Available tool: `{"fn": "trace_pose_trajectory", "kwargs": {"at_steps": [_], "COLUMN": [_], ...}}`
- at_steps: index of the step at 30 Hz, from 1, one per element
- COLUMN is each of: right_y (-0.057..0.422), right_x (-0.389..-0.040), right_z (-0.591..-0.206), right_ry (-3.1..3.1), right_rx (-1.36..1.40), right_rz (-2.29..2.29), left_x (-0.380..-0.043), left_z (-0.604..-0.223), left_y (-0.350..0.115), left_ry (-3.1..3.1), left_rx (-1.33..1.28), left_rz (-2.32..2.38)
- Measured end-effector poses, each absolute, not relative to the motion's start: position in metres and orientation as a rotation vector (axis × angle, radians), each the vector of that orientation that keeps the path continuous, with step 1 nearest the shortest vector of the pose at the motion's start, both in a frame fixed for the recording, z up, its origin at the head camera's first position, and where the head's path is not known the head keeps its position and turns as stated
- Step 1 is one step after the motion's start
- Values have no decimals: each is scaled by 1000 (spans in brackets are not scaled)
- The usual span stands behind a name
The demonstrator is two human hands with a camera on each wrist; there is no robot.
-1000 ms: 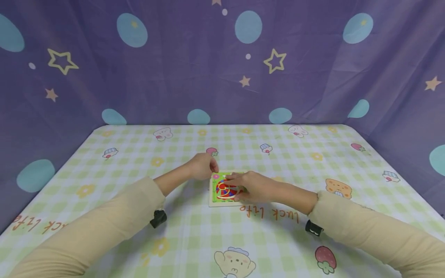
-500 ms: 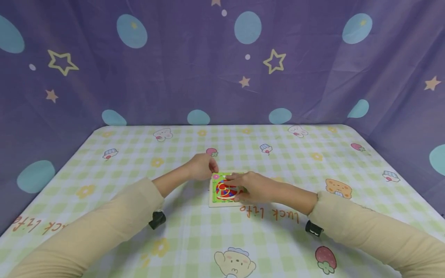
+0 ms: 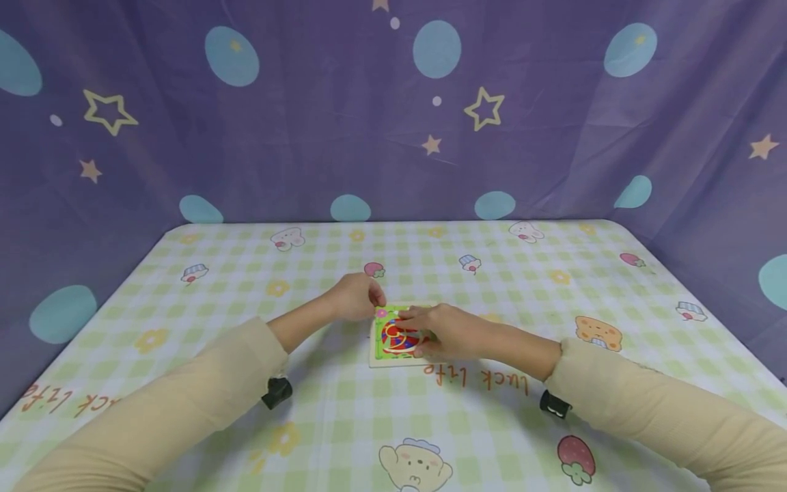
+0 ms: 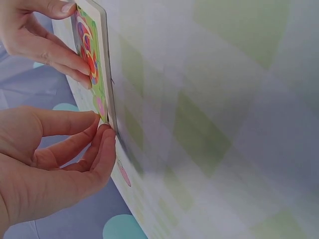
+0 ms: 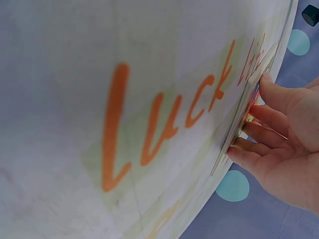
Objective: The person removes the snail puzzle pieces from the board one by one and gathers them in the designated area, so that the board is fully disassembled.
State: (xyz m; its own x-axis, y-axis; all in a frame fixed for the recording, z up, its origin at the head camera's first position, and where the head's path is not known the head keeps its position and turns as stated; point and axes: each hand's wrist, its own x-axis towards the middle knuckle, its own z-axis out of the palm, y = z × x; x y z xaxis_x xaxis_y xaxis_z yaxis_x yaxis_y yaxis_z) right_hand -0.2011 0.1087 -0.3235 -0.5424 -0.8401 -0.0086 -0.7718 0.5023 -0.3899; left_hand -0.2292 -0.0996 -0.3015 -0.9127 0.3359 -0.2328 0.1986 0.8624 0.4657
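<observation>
A small square wooden puzzle board (image 3: 381, 359) lies flat near the middle of the table, with a green face and a red-and-blue swirled figure. My left hand (image 3: 355, 296) is at its far left corner; in the left wrist view the thumb and fingertips of the left hand (image 4: 60, 154) pinch that corner. From the right, my right hand (image 3: 455, 331) rests on the board and covers its right part. Its fingers are spread and fairly straight, as the right wrist view shows, with the fingertips (image 5: 266, 79) of the right hand touching the board's face.
The table (image 3: 246, 287) wears a green-and-white checked cloth printed with cartoon figures and orange lettering. A purple curtain (image 3: 344, 137) with stars and blue ovals hangs behind and at the sides. A dark device (image 3: 278, 392) sits under the left wrist, another (image 3: 556, 403) under the right.
Both hands stay in the same places on the puzzle board. The left forearm has shifted very slightly, and the head view has tilted a little.
</observation>
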Motion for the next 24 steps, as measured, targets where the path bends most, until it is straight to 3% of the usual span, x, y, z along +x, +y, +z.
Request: {"fn": "trace_pose_trajectory", "kwargs": {"at_steps": [24], "right_y": [110], "right_x": [-201], "right_z": [-324], "right_ry": [2554], "right_rx": [-1406], "right_rz": [-518], "left_x": [-230], "left_z": [-302], "left_y": [-99], "left_ry": [2725], "left_rx": [371], "left_rz": [668]}}
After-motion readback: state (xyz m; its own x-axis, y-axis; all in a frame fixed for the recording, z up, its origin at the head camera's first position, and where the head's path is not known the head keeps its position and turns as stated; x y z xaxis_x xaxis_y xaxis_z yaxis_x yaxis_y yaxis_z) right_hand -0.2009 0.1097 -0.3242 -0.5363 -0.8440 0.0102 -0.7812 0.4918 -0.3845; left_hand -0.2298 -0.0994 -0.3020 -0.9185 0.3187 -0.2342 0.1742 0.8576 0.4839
